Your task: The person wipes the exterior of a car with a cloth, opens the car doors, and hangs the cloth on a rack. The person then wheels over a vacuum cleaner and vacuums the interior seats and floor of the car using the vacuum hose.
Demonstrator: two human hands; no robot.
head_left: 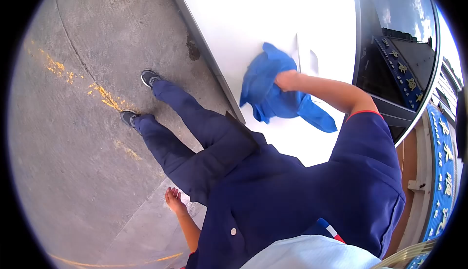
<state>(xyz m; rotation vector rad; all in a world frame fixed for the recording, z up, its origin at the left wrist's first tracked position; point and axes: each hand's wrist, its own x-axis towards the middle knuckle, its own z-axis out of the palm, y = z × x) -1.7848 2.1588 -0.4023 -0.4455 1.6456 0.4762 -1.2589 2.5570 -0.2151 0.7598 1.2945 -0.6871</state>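
My right hand [288, 80] is closed around a bunched blue cloth [273, 86]. The cloth lies over the white door panel [243, 10] of a vehicle, just beside the door handle [312, 62], with one end hanging loose. How firmly it presses on the panel I cannot tell. Down by my side hangs my left hand [174, 200], holding nothing, its fingers apart and slightly bent above the floor.
Dark window glass [395, 40] adjoins the door and reflects sky and a signboard. A grey sill [214, 69] edges the door's bottom. My feet stand on concrete floor [78, 162] with worn yellow paint [105, 96]. A blue sign [441, 171] is at far right.
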